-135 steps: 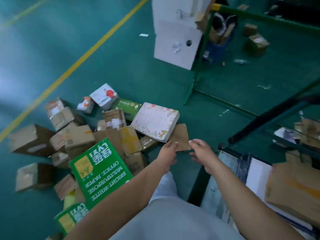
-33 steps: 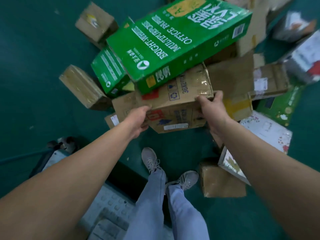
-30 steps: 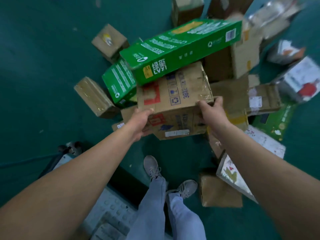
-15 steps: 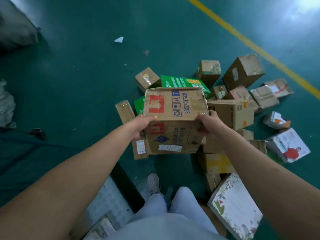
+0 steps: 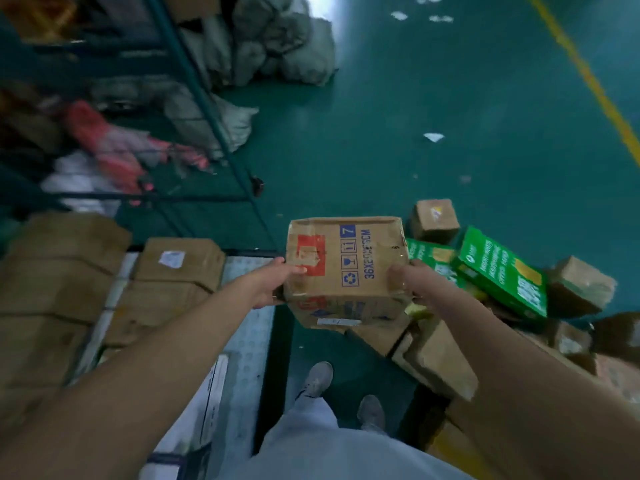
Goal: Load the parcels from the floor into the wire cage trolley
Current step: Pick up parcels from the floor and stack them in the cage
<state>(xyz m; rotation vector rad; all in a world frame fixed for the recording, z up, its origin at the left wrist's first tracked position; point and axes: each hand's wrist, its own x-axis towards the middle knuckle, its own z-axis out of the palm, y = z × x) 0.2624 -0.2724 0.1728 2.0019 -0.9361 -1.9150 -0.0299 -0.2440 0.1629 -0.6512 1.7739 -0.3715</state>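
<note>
I hold a worn brown cardboard box (image 5: pixel 346 268) with red and blue print in the air, between the trolley and the pile. My left hand (image 5: pixel 273 285) grips its left side and my right hand (image 5: pixel 412 282) grips its right side. The trolley's studded metal deck (image 5: pixel 246 327) lies at lower left, with large brown boxes (image 5: pixel 173 271) stacked on it. Its green wire frame (image 5: pixel 214 123) rises at upper left. On the floor to the right lies the pile of parcels: green paper boxes (image 5: pixel 498 271) and several brown boxes (image 5: pixel 436 362).
Grey sacks (image 5: pixel 277 39) and red and white bags (image 5: pixel 114 143) lie behind the wire frame at upper left. A yellow line (image 5: pixel 588 74) crosses the green floor at upper right. Paper scraps (image 5: pixel 433 136) dot the floor. My feet (image 5: pixel 318 379) stand beside the trolley deck.
I have lifted the brown box from under the green box off the pile and turned left with it. The trolley deck and its stacked boxes have come into view.
</note>
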